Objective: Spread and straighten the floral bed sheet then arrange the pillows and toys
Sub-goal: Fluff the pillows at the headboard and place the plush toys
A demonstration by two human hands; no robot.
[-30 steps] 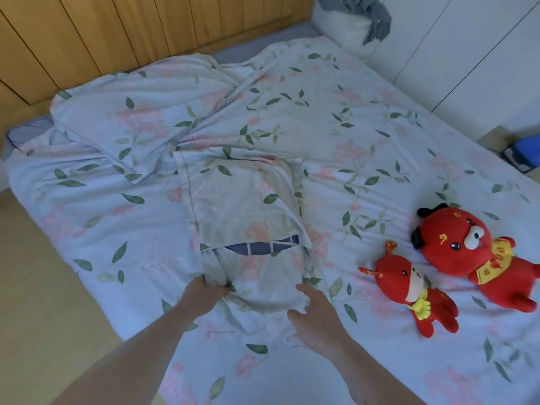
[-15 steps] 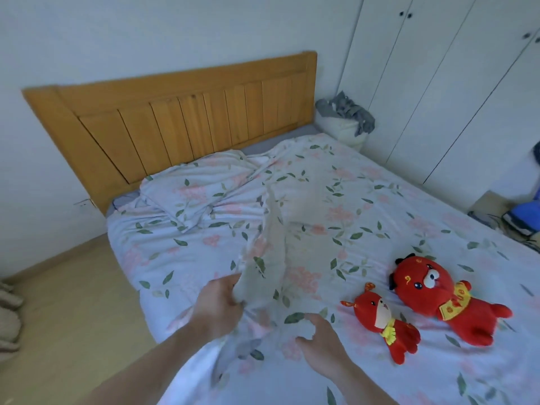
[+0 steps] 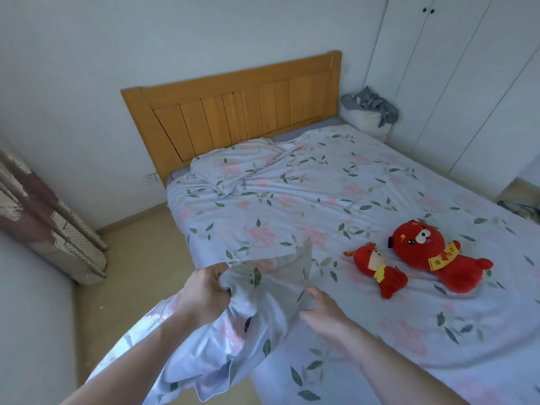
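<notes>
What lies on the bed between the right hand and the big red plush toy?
In the head view, the small red plush toy lies between the right hand and the big red plush toy, on the floral sheet.

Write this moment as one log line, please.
left hand: grips sheet edge, lifted | right hand: on sheet | two toys on bed | pillows: unplaced

— What stood at the far end?
— A slatted orange-brown wooden headboard [image 3: 242,112], with crumpled grey cloth [image 3: 372,105] to its right.
— And the sides?
— White wardrobe doors [image 3: 455,71] right, a patterned brown curtain [image 3: 43,223] left.
</notes>
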